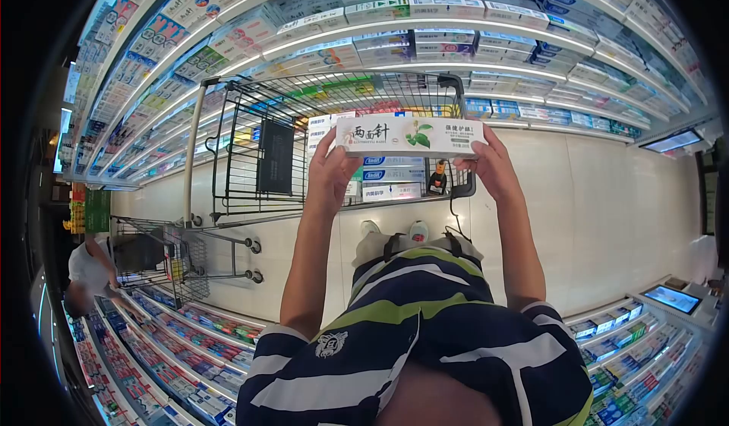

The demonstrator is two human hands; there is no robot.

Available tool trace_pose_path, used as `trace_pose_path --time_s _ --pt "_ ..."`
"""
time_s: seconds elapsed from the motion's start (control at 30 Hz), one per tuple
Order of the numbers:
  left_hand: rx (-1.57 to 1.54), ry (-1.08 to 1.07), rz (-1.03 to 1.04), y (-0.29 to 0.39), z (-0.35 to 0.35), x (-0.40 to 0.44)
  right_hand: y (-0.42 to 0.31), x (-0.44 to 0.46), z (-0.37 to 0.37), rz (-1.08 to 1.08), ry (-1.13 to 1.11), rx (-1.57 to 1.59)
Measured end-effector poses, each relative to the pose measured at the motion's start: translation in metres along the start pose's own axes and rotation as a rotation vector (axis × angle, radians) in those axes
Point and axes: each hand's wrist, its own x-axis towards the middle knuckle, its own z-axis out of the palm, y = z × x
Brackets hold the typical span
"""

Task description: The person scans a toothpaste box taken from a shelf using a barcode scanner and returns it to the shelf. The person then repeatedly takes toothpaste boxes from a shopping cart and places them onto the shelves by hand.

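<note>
A long white toothpaste box (448,135) with dark lettering and a green leaf picture is held level above the shopping cart. My left hand (332,169) grips its left end, and my right hand (491,164) grips the right end. Beneath the box, the wire shopping cart (250,153) holds several more boxes, among them blue-and-white toothpaste boxes (393,175). A small dark package with an orange figure (438,177) lies near the cart's right side. The box hides part of what is in the cart.
Shelves of toothpaste boxes (448,42) curve along the far side. More stocked shelves (205,335) stand behind me at lower left. Another person (91,270) is at the left beside a second cart (163,263). Screens (672,298) are mounted on the right. Pale tiled floor (592,213) lies between.
</note>
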Motion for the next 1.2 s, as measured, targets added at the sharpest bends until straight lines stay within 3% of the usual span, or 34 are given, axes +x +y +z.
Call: trace_pose_path --time_s 0.23,0.43,0.57,0.9,1.2 --pt "0.086 -0.02 -0.078 -0.002 0.005 -0.007 0.003 -0.017 0.0 -0.075 0.056 -0.034" --pt "0.213 0.117 -0.207 -0.006 0.013 -0.011 0.014 -0.03 0.008 -0.159 0.083 -0.194" --pt "0.24 0.178 -0.169 -0.014 0.009 -0.012 0.032 -0.034 0.026 -0.204 0.177 -0.292" --pt "0.204 0.236 -0.167 -0.025 -0.01 -0.011 0.041 -0.038 0.038 -0.149 0.194 -0.462" --pt "0.133 0.247 -0.209 -0.029 -0.019 -0.019 0.056 -0.044 0.036 -0.056 0.195 -0.413"
